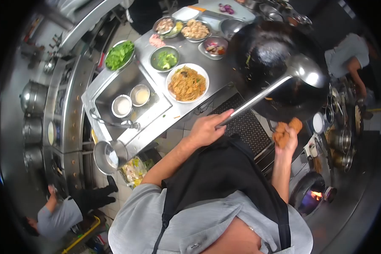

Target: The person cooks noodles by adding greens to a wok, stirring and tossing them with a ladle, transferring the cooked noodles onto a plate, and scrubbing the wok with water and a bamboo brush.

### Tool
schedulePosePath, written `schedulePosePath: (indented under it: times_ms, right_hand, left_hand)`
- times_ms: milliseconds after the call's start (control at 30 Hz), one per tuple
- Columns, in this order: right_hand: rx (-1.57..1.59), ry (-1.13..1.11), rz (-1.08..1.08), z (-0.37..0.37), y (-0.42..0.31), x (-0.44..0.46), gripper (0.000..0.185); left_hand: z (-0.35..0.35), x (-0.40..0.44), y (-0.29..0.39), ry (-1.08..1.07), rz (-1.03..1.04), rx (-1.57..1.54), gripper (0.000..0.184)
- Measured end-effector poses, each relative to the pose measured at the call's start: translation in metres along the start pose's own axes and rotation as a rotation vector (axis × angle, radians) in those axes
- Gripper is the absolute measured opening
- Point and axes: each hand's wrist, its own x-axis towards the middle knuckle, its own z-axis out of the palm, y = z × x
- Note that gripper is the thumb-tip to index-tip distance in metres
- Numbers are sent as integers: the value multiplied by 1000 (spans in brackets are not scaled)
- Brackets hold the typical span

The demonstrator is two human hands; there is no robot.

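Observation:
My left hand (206, 128) is wrapped round the handle end of a metal ladle (260, 97). The ladle's bowl is over the right part of a large dark wok (258, 55). My right hand (287, 142) grips a folded orange-brown cloth (280, 134) at the wok's near edge; whatever lies under the cloth is hidden. Small food scraps cling to the wok's inside. Left of the wok, a white plate of noodles (187, 83) rests on the steel counter (154, 122).
Bowls of broccoli (164, 59), lettuce (120, 55), meat pieces (195, 29) and onion (214, 46) stand by the sink (114, 86). A burner flame (316, 195) shows lower right. Other people are at the lower left (59, 218) and upper right (349, 55).

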Motion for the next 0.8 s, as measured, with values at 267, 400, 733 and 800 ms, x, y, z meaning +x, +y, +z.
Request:
schedulePosePath:
  times_ms: [267,400,733,800]
  right_hand:
    - [308,361,-50,-146,-46,-60,38]
    - [264,375,-60,-228,-55,-85,34]
    - [593,881,-305,-331,-21,-104,27]
    - [640,910,-381,-326,-21,-95,32]
  left_hand:
    - [64,73,11,-308,87,-90,55]
    - [93,104,26,-400,131,-114,51]
    - [271,193,33,-716,225,-262,51]
    - [299,218,61,-962,6,-314,51]
